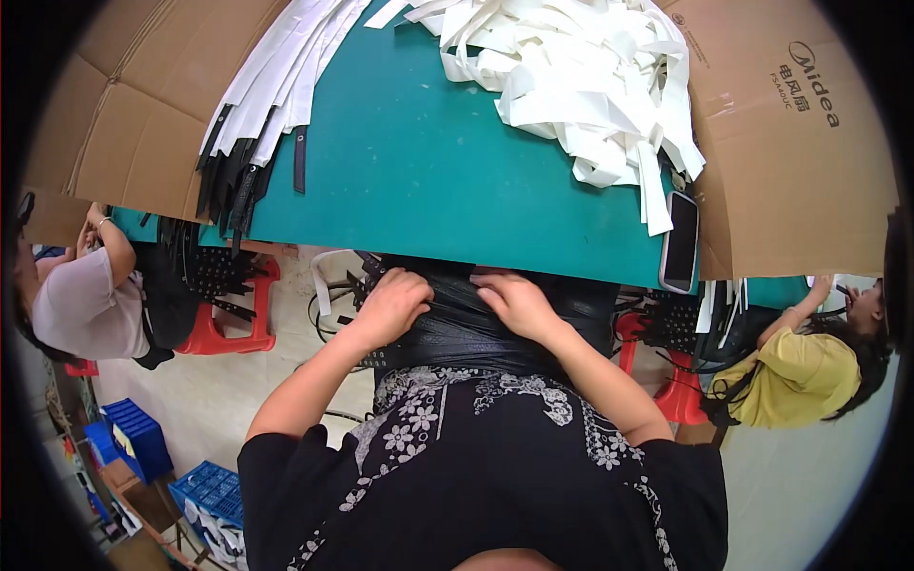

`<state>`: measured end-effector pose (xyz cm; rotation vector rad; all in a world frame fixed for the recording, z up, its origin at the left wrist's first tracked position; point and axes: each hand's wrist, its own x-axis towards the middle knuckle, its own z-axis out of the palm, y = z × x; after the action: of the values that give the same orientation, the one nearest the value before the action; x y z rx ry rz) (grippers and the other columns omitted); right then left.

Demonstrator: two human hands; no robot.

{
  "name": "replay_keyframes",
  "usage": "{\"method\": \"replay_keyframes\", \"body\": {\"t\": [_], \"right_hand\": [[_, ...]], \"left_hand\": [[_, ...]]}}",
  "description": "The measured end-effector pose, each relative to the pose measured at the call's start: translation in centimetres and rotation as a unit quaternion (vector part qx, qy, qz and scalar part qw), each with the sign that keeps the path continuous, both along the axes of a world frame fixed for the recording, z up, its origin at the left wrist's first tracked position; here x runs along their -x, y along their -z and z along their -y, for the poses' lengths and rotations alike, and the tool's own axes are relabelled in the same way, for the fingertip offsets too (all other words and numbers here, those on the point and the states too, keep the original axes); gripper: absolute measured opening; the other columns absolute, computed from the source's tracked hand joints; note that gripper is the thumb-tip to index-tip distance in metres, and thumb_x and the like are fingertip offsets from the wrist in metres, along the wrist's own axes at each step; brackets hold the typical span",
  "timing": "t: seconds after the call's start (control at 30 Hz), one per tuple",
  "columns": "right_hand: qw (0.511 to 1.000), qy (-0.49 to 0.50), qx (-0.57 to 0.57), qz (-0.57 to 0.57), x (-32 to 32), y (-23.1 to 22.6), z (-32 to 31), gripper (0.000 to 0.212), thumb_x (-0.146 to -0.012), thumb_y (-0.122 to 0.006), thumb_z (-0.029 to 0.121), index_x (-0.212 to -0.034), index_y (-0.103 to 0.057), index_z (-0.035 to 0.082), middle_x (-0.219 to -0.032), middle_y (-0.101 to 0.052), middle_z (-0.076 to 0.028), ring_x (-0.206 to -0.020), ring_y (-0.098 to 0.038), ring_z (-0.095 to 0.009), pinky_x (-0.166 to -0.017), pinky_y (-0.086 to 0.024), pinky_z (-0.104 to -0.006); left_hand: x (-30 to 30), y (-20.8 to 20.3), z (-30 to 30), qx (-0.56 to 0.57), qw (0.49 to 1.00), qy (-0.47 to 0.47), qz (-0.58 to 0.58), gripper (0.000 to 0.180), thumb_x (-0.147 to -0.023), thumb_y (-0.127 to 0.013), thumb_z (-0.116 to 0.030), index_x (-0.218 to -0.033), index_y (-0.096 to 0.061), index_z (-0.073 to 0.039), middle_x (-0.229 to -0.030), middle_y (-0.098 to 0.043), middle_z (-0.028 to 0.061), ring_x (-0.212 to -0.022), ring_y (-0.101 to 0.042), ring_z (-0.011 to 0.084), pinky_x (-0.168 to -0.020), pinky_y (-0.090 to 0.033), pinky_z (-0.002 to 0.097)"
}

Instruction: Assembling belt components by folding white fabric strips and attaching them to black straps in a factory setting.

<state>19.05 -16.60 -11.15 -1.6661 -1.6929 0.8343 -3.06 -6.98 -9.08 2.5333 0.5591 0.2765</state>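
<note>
A bundle of black belts (459, 328), glossy and textured, lies across my lap just below the table edge. On its left end my left hand (392, 306) is closed, the fingers curled together over the belts. My right hand (519, 303) grips the same bundle farther right, its fingertips pointing inward close to the table edge. The undersides of both hands are hidden, so how many belts each one holds does not show. Belt ends with metal eyelets (373, 359) stick out beside my left forearm.
On the green table (400, 181) are white-wrapped belts (276, 76) at left, a heap of white strips (590, 95) and a phone (679, 243). Cardboard boxes (781, 171) flank it. People sit on both sides near red stools (238, 319). Blue crates (209, 490) stand at lower left.
</note>
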Motion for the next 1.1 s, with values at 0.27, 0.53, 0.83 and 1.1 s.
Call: {"method": "replay_keyframes", "body": {"t": [0.27,0.53,0.83,1.1], "right_hand": [[0.919,-0.109,0.337,-0.175,5.9,-2.8,-7.3,0.046,-0.087,-0.045,0.041,-0.091,-0.062,-0.002,-0.081,-0.063,-0.015,-0.071,-0.058,-0.021,-0.067,-0.046,-0.0336],[0.938,-0.158,0.295,-0.087,12.5,-1.4,-11.3,0.018,-0.076,-0.055,0.018,-0.084,-0.064,0.005,-0.069,-0.063,-0.01,-0.061,-0.058,-0.018,-0.058,-0.047,-0.0318],[0.94,-0.097,-0.015,-0.327,10.0,-12.5,-11.9,0.02,-0.088,-0.046,0.021,-0.091,-0.052,0.003,-0.071,-0.054,-0.006,-0.064,-0.053,-0.013,-0.061,-0.043,-0.0293],[0.766,0.293,-0.141,-0.554,-10.3,-11.8,-4.3,0.008,-0.092,-0.038,0.017,-0.088,-0.041,0.01,-0.066,-0.044,-0.001,-0.054,-0.044,-0.011,-0.051,-0.04,-0.0251]], "left_hand": [[-1.7,-1.8,2.7,-0.039,0.994,0.098,0.035,0.029,-0.069,-0.061,-0.012,-0.098,-0.057,-0.006,-0.089,-0.054,0.0095,-0.089,-0.051,0.0265,-0.078,-0.039,0.0368],[0.5,-1.5,3.1,-0.185,0.964,0.174,-0.084,0.045,-0.074,-0.042,-0.01,-0.117,-0.046,0.002,-0.111,-0.05,0.0151,-0.106,-0.047,0.0264,-0.089,-0.035,0.0369],[2.2,-0.3,1.8,-0.175,0.959,0.223,-0.027,0.046,-0.074,-0.05,-0.017,-0.119,-0.049,-0.008,-0.117,-0.05,0.0077,-0.111,-0.046,0.0221,-0.097,-0.031,0.0385],[-9.0,-7.8,-6.3,-0.166,0.956,-0.008,0.24,0.033,-0.067,-0.061,-0.001,-0.099,-0.054,-0.005,-0.089,-0.055,0.0123,-0.082,-0.054,0.0299,-0.07,-0.043,0.0406]]}}
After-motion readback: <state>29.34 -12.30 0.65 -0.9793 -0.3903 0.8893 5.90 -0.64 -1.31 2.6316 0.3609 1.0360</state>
